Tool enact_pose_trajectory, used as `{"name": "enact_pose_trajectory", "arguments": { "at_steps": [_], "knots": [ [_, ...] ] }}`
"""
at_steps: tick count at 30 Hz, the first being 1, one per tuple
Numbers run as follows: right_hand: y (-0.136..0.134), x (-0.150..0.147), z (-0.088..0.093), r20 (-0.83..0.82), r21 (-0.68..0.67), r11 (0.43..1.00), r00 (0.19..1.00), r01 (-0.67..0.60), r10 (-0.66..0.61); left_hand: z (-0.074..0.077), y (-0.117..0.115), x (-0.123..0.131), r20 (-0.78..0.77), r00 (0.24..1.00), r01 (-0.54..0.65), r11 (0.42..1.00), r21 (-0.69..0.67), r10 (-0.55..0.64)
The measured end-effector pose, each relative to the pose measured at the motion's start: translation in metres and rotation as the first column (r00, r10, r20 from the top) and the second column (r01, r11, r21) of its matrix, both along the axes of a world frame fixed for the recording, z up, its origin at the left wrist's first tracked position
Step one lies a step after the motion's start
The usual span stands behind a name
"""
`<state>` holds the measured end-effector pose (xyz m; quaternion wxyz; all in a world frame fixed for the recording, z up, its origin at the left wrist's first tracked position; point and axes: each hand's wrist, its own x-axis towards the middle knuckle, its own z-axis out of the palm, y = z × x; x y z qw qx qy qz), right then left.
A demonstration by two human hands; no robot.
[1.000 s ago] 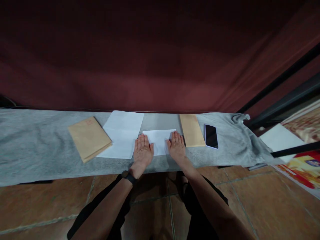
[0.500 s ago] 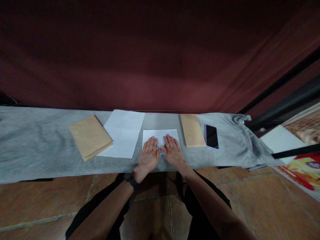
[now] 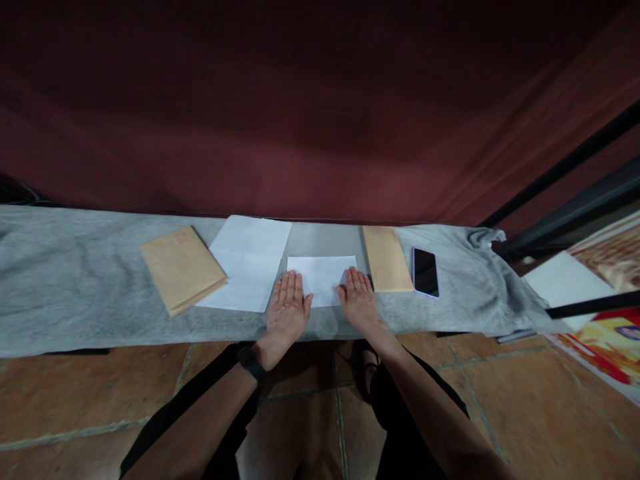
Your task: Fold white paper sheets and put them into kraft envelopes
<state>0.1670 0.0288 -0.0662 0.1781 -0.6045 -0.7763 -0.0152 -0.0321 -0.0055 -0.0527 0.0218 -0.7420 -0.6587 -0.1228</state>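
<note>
A folded white paper (image 3: pixel 323 275) lies flat on the grey cloth in front of me. My left hand (image 3: pixel 289 312) rests palm down over its left edge, fingers stretched out and nothing held. Across the right edge lies my right hand (image 3: pixel 359 303), also flat with its fingers extended. Larger white sheets (image 3: pixel 250 260) are to the left, partly under a stack of brown envelopes (image 3: pixel 183 267). Another brown envelope or stack (image 3: pixel 387 260) lies just right of my right hand.
A phone (image 3: pixel 425 272) lies right of the brown envelope on the cloth-covered bench (image 3: pixel 65 280). A dark red curtain (image 3: pixel 320 180) hangs behind it. Black bars and a colourful printed package (image 3: pixel 610 340) are at the far right.
My hands have moved apart, the left one leftward and the right one rightward, uncovering the middle of the folded paper. The view has shifted slightly.
</note>
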Motion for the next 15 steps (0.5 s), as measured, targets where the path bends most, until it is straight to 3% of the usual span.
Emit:
{"name": "enact_pose_trajectory", "arguments": {
  "at_steps": [6,10,15],
  "knots": [
    [0.005,-0.021,0.017,-0.088,-0.155,0.97,0.98,-0.188,0.177,-0.001,-0.011,0.02,-0.009,0.966,0.256,0.964,-0.068,-0.258],
    [0.002,-0.03,0.016,-0.081,-0.203,0.939,0.96,-0.28,0.268,-0.003,-0.011,0.02,-0.024,0.947,0.316,0.942,-0.111,-0.321],
    [0.011,-0.029,0.019,-0.018,-0.249,0.943,0.974,-0.222,0.225,0.001,-0.008,0.018,-0.009,0.95,0.309,0.943,-0.121,-0.313]
  ]
}}
